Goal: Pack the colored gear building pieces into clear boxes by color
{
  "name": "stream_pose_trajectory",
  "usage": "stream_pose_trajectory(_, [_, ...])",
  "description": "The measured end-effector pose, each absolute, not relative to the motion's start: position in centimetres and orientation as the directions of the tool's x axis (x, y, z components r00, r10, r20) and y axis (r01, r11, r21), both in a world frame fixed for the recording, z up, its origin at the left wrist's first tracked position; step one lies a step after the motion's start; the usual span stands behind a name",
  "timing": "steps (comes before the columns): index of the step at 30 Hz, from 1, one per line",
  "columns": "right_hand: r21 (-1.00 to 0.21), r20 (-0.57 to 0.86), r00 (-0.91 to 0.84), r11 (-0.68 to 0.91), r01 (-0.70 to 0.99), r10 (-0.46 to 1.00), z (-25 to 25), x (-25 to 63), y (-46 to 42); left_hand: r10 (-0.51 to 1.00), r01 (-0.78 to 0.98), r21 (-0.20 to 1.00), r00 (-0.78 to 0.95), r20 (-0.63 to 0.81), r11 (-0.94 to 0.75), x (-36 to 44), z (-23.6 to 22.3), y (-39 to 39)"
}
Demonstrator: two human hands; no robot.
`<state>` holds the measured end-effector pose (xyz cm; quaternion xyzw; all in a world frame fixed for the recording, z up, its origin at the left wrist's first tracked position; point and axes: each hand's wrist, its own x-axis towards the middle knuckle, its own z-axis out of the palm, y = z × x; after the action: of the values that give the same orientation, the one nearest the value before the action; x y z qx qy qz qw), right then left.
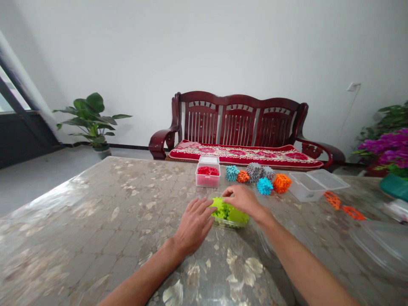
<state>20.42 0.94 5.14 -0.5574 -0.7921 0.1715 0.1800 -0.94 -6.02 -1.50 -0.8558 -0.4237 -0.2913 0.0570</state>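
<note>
Lime-green toothed plastic pieces (pixel 234 216) fill a clear shallow container (pixel 228 223) on the table in front of me. My left hand (pixel 196 221) rests at the container's left side, fingers stretched out, their tips beside the green pieces and nothing held. From the right, my right hand (pixel 244 198) reaches over the container with thumb and fingers curled in a pinch at the top of a green piece. The palm hides part of the heap.
Behind stands a clear box (pixel 208 180) of red pieces with its lid up. Toothed balls in blue, grey and orange (pixel 282 183) sit right of it. Further right are an opened clear box (pixel 306 191), orange pieces (pixel 332 200) and clear lids (pixel 384 244). A wooden bench (pixel 240 112) stands beyond the table.
</note>
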Motion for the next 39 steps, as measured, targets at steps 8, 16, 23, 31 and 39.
stream_pose_trajectory(8, [-0.322, 0.126, -0.400, 0.418, 0.849, 0.908, 4.1, 19.4, -0.7, 0.726, 0.726, 0.195, 0.548, 0.415, -0.659, -0.8, -1.0, -6.3])
stream_pose_trajectory(16, [-0.489, 0.157, -0.362, 0.391, 0.780, 0.919, 3.6, 20.7, 0.3, 0.747, 0.733, 0.218, 0.544, 0.383, -0.645, -0.4, -0.5, -6.1])
stream_pose_trajectory(23, [-0.627, 0.173, -0.196, 0.261, 0.734, 0.965, 2.9, 24.9, 1.1, 0.735, 0.735, 0.170, 0.572, 0.364, -0.656, 0.1, -0.2, -5.6])
stream_pose_trajectory(31, [-0.488, 0.167, -0.272, 0.319, 0.812, 0.948, 2.0, 25.6, -1.1, 0.758, 0.756, 0.155, 0.574, 0.311, -0.636, 0.6, -0.7, -5.6])
stream_pose_trajectory(39, [-0.577, 0.183, -0.238, 0.300, 0.759, 0.954, 1.7, 25.4, -0.7, 0.737, 0.720, 0.182, 0.614, 0.283, -0.670, 0.3, 0.1, -5.2])
